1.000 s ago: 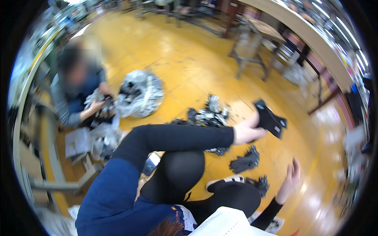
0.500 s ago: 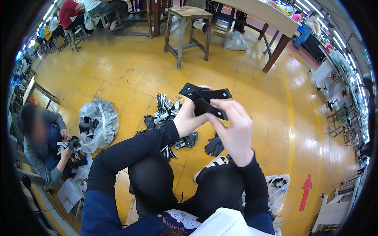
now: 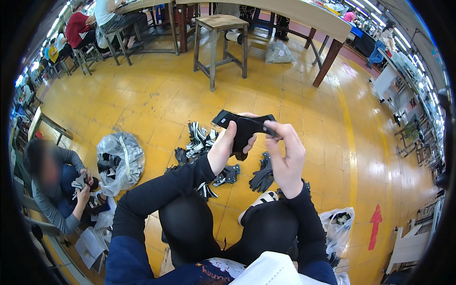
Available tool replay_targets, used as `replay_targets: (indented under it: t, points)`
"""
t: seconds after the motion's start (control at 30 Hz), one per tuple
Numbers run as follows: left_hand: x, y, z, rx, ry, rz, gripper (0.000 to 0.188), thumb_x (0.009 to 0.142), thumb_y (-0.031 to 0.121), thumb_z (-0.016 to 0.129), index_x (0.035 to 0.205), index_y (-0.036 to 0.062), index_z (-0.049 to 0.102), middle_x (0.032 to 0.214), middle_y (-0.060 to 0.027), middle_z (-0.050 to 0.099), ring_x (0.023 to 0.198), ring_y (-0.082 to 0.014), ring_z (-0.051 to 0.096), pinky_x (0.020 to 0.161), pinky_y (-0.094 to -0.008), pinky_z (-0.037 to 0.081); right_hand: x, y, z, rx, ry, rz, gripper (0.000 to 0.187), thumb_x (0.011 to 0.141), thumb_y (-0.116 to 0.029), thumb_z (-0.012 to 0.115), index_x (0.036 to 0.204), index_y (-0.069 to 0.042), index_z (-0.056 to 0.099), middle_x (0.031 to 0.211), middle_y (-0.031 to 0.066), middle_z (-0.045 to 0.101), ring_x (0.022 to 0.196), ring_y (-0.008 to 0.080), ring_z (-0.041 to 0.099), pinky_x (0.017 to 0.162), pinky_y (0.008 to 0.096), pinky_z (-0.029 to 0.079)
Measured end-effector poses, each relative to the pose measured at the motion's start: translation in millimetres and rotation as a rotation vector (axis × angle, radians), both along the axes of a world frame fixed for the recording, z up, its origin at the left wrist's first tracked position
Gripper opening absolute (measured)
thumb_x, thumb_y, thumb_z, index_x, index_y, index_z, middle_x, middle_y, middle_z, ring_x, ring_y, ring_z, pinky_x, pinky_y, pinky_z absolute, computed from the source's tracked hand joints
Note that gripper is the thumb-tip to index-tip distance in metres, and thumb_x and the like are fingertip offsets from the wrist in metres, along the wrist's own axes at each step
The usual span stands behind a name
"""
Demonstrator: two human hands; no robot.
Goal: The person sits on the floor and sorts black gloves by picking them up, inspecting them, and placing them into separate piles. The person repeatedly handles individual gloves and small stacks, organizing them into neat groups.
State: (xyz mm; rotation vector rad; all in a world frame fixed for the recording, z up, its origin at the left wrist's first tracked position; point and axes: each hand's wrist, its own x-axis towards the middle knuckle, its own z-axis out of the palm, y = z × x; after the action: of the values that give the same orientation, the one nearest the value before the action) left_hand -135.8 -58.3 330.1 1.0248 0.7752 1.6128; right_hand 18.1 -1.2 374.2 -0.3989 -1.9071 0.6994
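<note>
In front of me, above the floor, I hold up black gloves (image 3: 244, 129) whose cuff ends flare out at the top and carry a small white label. My left hand (image 3: 221, 151) is closed around them from the left, thumb lying on the near side. On the right, my right hand (image 3: 287, 154) pinches the cuff's right corner between thumb and fingers. How many layers I hold is hard to tell. Below my hands, black-and-white gloves (image 3: 199, 140) lie in a loose pile, and more black gloves (image 3: 262, 176) lie right of them.
At the left a crouching co-worker (image 3: 57, 185) handles a grey-white glove beside a clear plastic bag (image 3: 122, 161) of gloves. Another plastic bag (image 3: 338, 225) stands by my right knee. A wooden stool (image 3: 221, 23) and a long table (image 3: 304, 16) stand ahead. A red arrow (image 3: 375, 225) marks the floor.
The spread cuff flaps have come together, and only one white label shows clearly now. My right hand has shifted to the cuff's right corner. The view has tilted slightly.
</note>
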Motion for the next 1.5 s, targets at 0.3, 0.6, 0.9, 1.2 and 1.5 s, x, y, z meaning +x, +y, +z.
replay_targets:
  t: [0.3,0.6,0.9,1.2,1.5]
  points:
    - [-4.6,-0.2,0.5,0.036,-0.097,-0.036,0.055,0.101,0.052,0.026,0.133,0.0088,0.039,0.095,-0.0028,0.056,0.075,-0.0097,0.046,0.061,-0.0233,0.036,0.8,-0.1,-11.6,0.136,-0.036,-0.058,0.020,0.081,0.005,0.067,0.098,0.000,0.062,0.087,0.0095,0.066,0.075,0.0156,0.063,0.070,0.0257,0.049]
    - [3.9,0.4,0.7,-0.047,-0.078,-0.072,0.059,0.099,0.058,0.026,0.137,0.0133,0.035,0.083,-0.0038,0.050,0.066,-0.0089,0.039,0.058,-0.0223,0.034,-1.0,-0.9,-14.2,-0.170,0.022,-0.055,0.027,0.085,0.004,0.065,0.110,-0.001,0.057,0.082,0.0056,0.064,0.070,0.0078,0.058,0.064,0.0235,0.048]
    - [-6.5,4.3,-0.6,-0.003,-0.152,0.035,0.042,0.101,0.040,0.033,0.130,0.0108,0.042,0.096,-0.0032,0.060,0.078,-0.0104,0.052,0.060,-0.0238,0.036,6.4,7.5,-18.9,0.330,-0.084,-0.090,0.017,0.072,0.001,0.073,0.087,-0.008,0.072,0.061,0.0020,0.057,0.049,0.0153,0.050,0.049,0.0265,0.038]
    - [-9.1,2.5,-12.1,-0.071,-0.014,0.165,0.038,0.090,0.015,0.037,0.126,0.0053,0.044,0.106,-0.0075,0.061,0.096,-0.0169,0.058,0.088,-0.0332,0.047,12.7,8.3,-21.1,0.671,-0.019,0.032,0.033,0.056,0.000,0.076,0.087,-0.012,0.075,0.080,-0.0023,0.055,0.067,0.0163,0.050,0.061,0.0309,0.038]
    - [-12.1,0.5,0.3,0.045,-0.143,0.073,0.028,0.098,0.023,0.051,0.108,-0.0015,0.060,0.101,-0.0089,0.065,0.095,-0.0166,0.059,0.090,-0.0316,0.044,18.7,7.2,-18.2,0.695,-0.064,0.061,0.030,0.058,-0.001,0.075,0.086,-0.010,0.074,0.080,-0.0007,0.059,0.069,0.0171,0.053,0.066,0.0308,0.040]
